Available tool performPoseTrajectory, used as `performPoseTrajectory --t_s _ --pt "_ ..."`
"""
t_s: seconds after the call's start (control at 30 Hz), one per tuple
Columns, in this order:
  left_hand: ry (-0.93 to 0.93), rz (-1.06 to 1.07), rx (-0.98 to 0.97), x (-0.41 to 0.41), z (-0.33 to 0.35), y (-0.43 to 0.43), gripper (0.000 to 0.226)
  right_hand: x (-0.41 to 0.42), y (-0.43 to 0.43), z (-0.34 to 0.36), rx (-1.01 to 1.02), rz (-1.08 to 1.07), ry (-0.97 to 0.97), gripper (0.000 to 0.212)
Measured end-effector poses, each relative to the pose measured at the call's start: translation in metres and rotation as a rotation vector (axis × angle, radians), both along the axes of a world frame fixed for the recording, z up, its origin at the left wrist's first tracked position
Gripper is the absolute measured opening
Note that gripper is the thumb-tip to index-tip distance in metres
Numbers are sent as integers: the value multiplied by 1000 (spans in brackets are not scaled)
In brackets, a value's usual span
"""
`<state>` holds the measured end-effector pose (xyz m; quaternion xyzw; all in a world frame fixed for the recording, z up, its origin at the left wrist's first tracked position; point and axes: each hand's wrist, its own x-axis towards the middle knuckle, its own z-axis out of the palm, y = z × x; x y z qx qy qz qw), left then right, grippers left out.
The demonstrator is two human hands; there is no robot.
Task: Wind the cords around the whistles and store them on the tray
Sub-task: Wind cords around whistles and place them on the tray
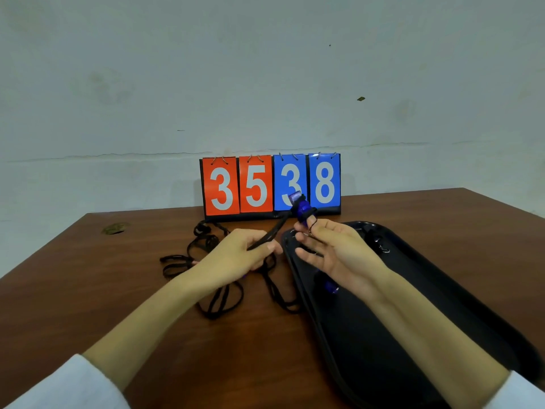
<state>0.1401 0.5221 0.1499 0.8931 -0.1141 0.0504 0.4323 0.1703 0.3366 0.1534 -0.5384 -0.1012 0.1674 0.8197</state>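
Brown table (103, 276) against a pale wall, with one flip scoreboard (271, 184) reading 3538. One black tray (354, 349) lies at right. The right hand (339, 249) pinches one blue whistle (300, 206) above the tray's far end. The left hand (241, 258) pinches its taut cord (274, 233). Loose cords (206, 261) tangle on the table, too knotted to count. A second whistle (328, 286) on the tray is half hidden by the wrist, and a dark bundle (379, 242) beyond is unclear.

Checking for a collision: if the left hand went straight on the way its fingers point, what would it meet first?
Probably the right hand, whose fingertips lie just ahead of the left hand, over the tray edge; depth is unclear.
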Motion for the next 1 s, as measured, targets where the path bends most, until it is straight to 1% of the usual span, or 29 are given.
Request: performPoseTrajectory --t_s 0.03,0.07,0.1,0.13,0.17,0.23,0.3,0.37,0.43,0.47,0.53,0.63,0.77,0.8,0.87,0.93,1.0 --pt "-10 -15 73 1 -2 0 19 -1 0 0 1 37 16 10" --pt "11 -25 101 1 -4 0 36 -1 0 1 -8 71 20 10" --pt "31 -35 75 2 -4 -1 56 -2 0 2 -16 105 19 10" --pt "34 -34 14 2 -3 -1 70 -3 -1 4 -16 141 21 10" --pt "12 -27 -75 1 1 -2 73 -4 -2 5 -7 180 32 9" --pt "-69 -16 -306 -4 10 -4 62 -7 -2 6 16 274 81 8" --pt "-116 -47 -477 -10 17 -6 49 -10 0 5 35 364 138 8" --pt "-90 -97 -556 -13 20 -8 43 -12 1 5 51 438 171 7" --pt "-50 -124 -573 -14 22 -7 45 -11 1 4 -9 443 117 5" --pt "-55 -122 -544 -14 24 -5 47 -10 0 4 -79 410 55 5" --pt "-96 -113 -368 -12 28 0 50 -9 0 4 -217 364 -54 12" --pt "-114 -144 36 -13 32 4 43 -8 0 2 -309 395 -88 13" --pt "-172 -117 352 -10 26 9 30 -9 2 -1 -441 306 -160 6" --pt "-191 -92 409 -10 24 8 29 -9 2 -2 -473 269 -183 5" --pt "-199 -60 453 -10 21 6 30 -9 3 -3 -527 222 -219 4" --pt "-157 -41 475 -9 21 5 31 -10 5 -3 -569 205 -245 4" --pt "-76 -28 492 -8 24 7 29 -10 5 -4 -624 169 -276 2"
